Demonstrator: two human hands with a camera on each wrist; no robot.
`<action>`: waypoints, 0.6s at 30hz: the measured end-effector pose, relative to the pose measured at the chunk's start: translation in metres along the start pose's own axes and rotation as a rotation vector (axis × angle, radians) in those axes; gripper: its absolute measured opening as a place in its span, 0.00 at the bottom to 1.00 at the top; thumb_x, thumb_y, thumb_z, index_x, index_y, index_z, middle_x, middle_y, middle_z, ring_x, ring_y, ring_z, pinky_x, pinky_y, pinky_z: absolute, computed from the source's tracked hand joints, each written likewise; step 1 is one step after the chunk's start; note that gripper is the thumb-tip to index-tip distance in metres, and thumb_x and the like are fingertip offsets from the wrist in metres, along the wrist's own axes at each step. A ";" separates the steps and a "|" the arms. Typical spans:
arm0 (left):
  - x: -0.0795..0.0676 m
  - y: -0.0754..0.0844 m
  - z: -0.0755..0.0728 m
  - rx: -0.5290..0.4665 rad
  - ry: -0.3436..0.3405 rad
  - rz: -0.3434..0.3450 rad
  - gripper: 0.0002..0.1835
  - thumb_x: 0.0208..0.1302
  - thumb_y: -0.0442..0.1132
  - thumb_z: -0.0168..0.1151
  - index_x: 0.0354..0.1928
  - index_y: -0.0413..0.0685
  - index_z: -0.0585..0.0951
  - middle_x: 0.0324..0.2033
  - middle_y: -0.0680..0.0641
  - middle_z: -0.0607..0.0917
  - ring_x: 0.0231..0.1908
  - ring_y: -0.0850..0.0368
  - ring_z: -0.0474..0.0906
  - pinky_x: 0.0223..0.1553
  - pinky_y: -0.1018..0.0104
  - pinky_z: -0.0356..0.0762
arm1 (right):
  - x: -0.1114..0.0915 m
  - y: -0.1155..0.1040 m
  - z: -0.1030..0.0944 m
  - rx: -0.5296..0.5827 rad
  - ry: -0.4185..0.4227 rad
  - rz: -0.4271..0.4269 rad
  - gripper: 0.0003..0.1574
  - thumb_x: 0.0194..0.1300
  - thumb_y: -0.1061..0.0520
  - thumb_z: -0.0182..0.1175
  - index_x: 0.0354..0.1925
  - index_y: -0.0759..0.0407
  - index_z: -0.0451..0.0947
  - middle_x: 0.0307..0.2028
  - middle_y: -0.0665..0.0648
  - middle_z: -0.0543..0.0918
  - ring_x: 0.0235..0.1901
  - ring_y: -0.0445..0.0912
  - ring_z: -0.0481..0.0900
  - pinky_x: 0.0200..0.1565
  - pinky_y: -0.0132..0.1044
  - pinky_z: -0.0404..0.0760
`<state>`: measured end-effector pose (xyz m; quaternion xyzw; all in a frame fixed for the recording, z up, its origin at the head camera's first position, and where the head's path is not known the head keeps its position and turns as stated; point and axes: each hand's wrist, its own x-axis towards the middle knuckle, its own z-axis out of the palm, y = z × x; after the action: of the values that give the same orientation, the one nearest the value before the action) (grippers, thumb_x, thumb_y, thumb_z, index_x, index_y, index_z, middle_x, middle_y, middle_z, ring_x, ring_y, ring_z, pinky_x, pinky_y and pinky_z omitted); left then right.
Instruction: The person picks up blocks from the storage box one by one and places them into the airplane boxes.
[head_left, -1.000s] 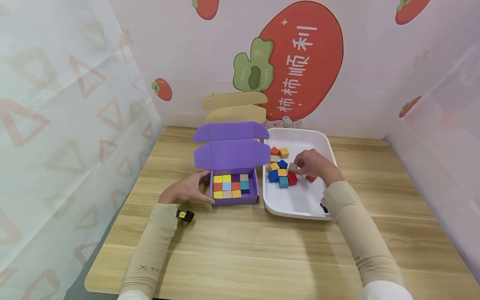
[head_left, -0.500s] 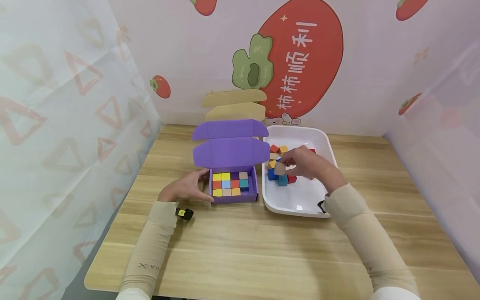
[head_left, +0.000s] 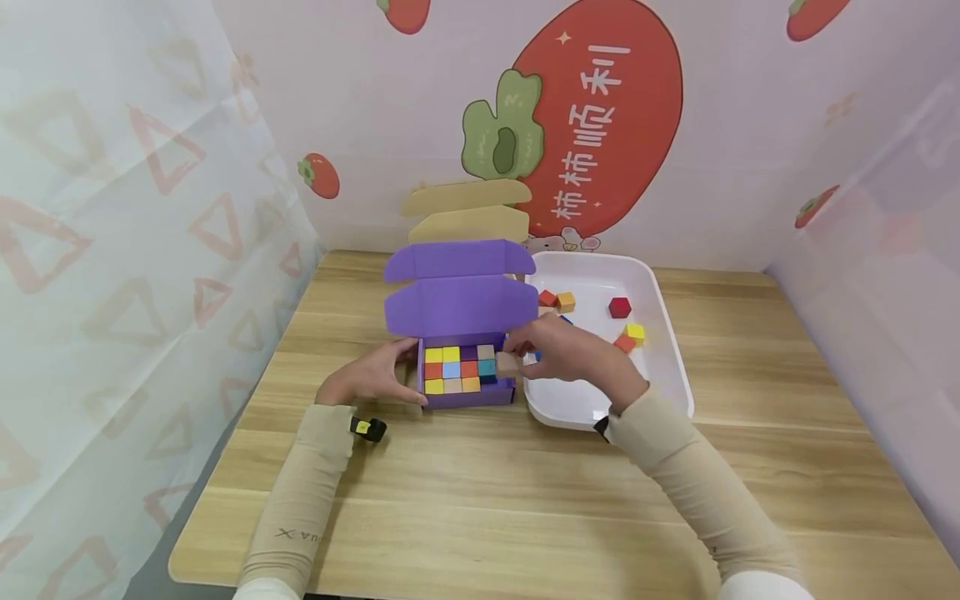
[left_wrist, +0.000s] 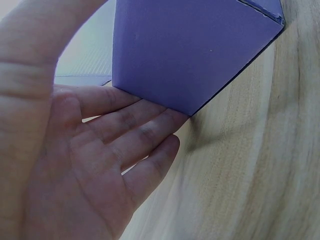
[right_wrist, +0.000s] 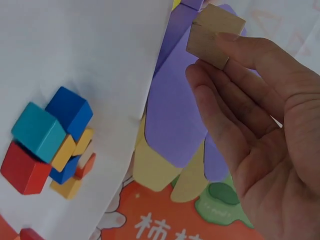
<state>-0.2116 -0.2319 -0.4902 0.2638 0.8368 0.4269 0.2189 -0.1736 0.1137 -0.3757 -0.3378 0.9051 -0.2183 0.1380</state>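
Note:
My right hand (head_left: 566, 350) pinches a plain wooden cube (right_wrist: 212, 37) between thumb and fingers. In the head view it overlaps the right end of an open purple cardboard box (head_left: 467, 401). Rows of coloured cubes (head_left: 451, 369) fill much of the box: yellow, red, light blue, orange, teal and plain wood. My left hand (head_left: 372, 375) holds the box's left end, thumb at the front corner and fingers at the back corner. The left wrist view shows these fingers (left_wrist: 142, 132) nearly straight against the purple cardboard, their tips partly hidden.
A white tray (head_left: 570, 414) stands right of the box. Loose cubes lie in it, including a red cube (head_left: 619, 307), a yellow cube (head_left: 635, 334) and a teal cube (right_wrist: 38, 131). Behind the raised purple lid (head_left: 465, 304) are tan cardboard flaps (head_left: 471, 223).
My right hand has carried the wooden cube left, from among the tray's cubes to the box's right end. My left hand has stayed at the box.

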 end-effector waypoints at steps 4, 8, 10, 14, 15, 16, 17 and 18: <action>0.001 0.000 0.000 -0.009 0.000 -0.002 0.64 0.47 0.52 0.89 0.82 0.44 0.59 0.73 0.44 0.74 0.74 0.44 0.70 0.79 0.44 0.66 | 0.009 -0.007 0.012 -0.053 -0.010 -0.002 0.15 0.62 0.61 0.77 0.48 0.57 0.89 0.42 0.54 0.88 0.47 0.56 0.85 0.54 0.43 0.89; 0.002 -0.002 0.000 -0.017 -0.001 -0.007 0.65 0.46 0.52 0.89 0.82 0.45 0.59 0.73 0.44 0.75 0.74 0.44 0.70 0.79 0.44 0.66 | 0.017 -0.011 0.021 -0.108 -0.025 0.016 0.16 0.63 0.60 0.77 0.49 0.57 0.89 0.41 0.55 0.89 0.43 0.51 0.83 0.48 0.37 0.88; 0.002 -0.002 0.001 -0.021 -0.001 -0.012 0.65 0.46 0.52 0.89 0.81 0.45 0.59 0.73 0.44 0.75 0.74 0.44 0.70 0.79 0.43 0.66 | 0.020 -0.013 0.025 -0.122 -0.034 0.011 0.13 0.64 0.60 0.76 0.47 0.56 0.88 0.37 0.55 0.88 0.39 0.48 0.82 0.43 0.35 0.85; 0.002 -0.003 0.001 -0.023 0.003 -0.018 0.65 0.46 0.52 0.89 0.81 0.44 0.59 0.73 0.44 0.74 0.74 0.44 0.70 0.79 0.43 0.65 | 0.025 -0.014 0.028 -0.142 -0.040 0.010 0.10 0.64 0.61 0.76 0.44 0.55 0.88 0.33 0.56 0.86 0.35 0.46 0.79 0.38 0.33 0.80; 0.002 -0.003 0.001 -0.022 0.003 -0.018 0.65 0.46 0.52 0.89 0.81 0.44 0.59 0.73 0.43 0.74 0.74 0.43 0.69 0.80 0.43 0.65 | 0.027 -0.014 0.029 -0.148 -0.046 0.018 0.10 0.64 0.61 0.76 0.44 0.55 0.88 0.33 0.56 0.86 0.36 0.46 0.79 0.38 0.33 0.79; 0.002 -0.003 0.001 -0.021 0.003 -0.018 0.65 0.45 0.52 0.89 0.81 0.43 0.59 0.73 0.43 0.74 0.74 0.43 0.69 0.80 0.43 0.65 | 0.028 -0.014 0.030 -0.153 -0.052 0.028 0.09 0.64 0.61 0.75 0.44 0.54 0.88 0.34 0.55 0.86 0.36 0.46 0.78 0.38 0.33 0.79; 0.002 -0.004 0.001 -0.017 0.004 -0.018 0.65 0.45 0.52 0.89 0.81 0.43 0.59 0.73 0.44 0.74 0.74 0.44 0.70 0.80 0.43 0.65 | 0.029 -0.013 0.031 -0.157 -0.061 0.039 0.09 0.65 0.61 0.74 0.44 0.54 0.89 0.35 0.55 0.87 0.36 0.46 0.78 0.39 0.33 0.79; 0.002 -0.004 0.001 -0.014 0.003 -0.017 0.65 0.45 0.53 0.89 0.81 0.43 0.59 0.73 0.43 0.74 0.74 0.44 0.70 0.79 0.43 0.65 | 0.030 -0.013 0.032 -0.164 -0.070 0.050 0.10 0.65 0.62 0.74 0.45 0.54 0.89 0.36 0.55 0.88 0.37 0.46 0.79 0.40 0.34 0.80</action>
<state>-0.2137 -0.2320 -0.4942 0.2542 0.8365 0.4313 0.2230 -0.1760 0.0750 -0.3999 -0.3329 0.9227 -0.1279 0.1468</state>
